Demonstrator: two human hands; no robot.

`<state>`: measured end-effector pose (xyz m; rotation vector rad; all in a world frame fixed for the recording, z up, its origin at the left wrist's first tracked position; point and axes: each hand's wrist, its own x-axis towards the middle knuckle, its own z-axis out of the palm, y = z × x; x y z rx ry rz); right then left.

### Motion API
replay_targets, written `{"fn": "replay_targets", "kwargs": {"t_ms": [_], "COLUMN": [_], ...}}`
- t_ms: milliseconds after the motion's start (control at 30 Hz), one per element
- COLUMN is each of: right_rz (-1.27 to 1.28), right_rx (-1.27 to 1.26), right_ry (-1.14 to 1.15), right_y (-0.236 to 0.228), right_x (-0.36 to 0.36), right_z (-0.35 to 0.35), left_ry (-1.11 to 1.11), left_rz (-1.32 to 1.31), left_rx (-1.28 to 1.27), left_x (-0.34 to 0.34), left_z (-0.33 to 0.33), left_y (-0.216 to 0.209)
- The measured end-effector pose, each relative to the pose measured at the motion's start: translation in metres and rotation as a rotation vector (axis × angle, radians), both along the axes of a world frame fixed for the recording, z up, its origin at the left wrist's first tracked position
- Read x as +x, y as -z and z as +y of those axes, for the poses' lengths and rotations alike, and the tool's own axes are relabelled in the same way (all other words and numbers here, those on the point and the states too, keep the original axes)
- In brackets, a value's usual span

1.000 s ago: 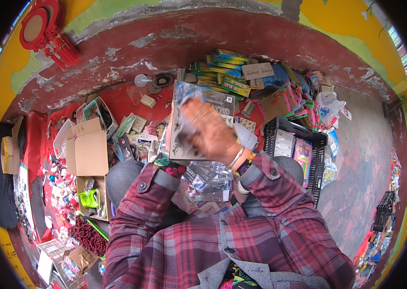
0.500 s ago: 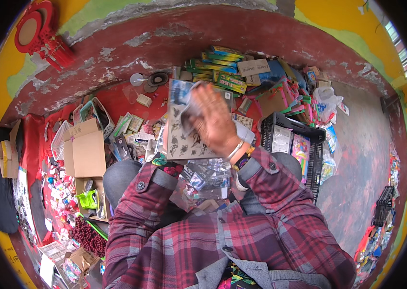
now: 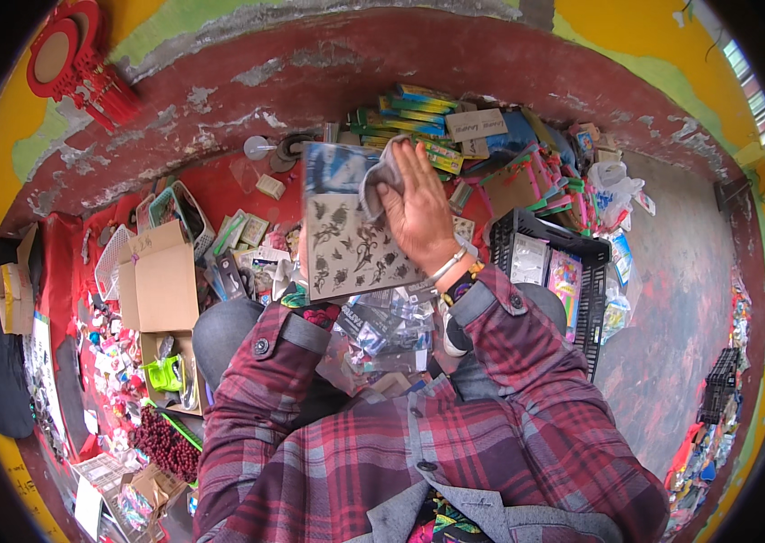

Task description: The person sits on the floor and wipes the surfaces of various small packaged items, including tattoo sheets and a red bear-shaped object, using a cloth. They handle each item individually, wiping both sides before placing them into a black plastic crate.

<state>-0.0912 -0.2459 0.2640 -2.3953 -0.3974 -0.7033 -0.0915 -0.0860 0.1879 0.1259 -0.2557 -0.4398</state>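
A flat pack of temporary tattoo sheets [image 3: 346, 258], pale with dark flower designs and a blue-and-white top band, is held up in front of me. My left hand [image 3: 302, 258] supports it at the left edge; only a sliver of the hand shows, and the rest is hidden behind the pack. A grey cloth [image 3: 381, 185] lies bunched under my right hand [image 3: 421, 208], against the pack's upper right. The right fingers point away from me over the cloth, with the thumb pressing it. Below, between my knees, are several clear plastic packets [image 3: 392, 330].
A black crate [image 3: 595, 299] with flat packages stands at my right. Coloured boxes [image 3: 414, 113] pile against the far wall. On the left are an open cardboard box [image 3: 165, 290], a white basket [image 3: 185, 213] and small scattered goods. Grey floor [image 3: 672, 262] extends at far right.
My right hand and the cloth have shifted slightly right and away from me, showing more of the flower designs. The pack has moved a little to the left.
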Motion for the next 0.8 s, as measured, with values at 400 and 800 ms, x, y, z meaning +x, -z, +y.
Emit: {"fn": "replay_targets", "kwargs": {"t_ms": [400, 800], "right_rz": [0.019, 0.047], "right_rx": [-0.122, -0.119], "right_ry": [-0.108, -0.295], "right_y": [-0.016, -0.017], "right_x": [-0.014, -0.035], "right_z": [0.017, 0.034], "left_ry": [-0.039, 0.027], "left_rz": [-0.040, -0.041], "left_rx": [-0.034, -0.008], "left_x": [-0.004, -0.005], "left_z": [-0.016, -0.012], "left_y": [-0.019, -0.024]}}
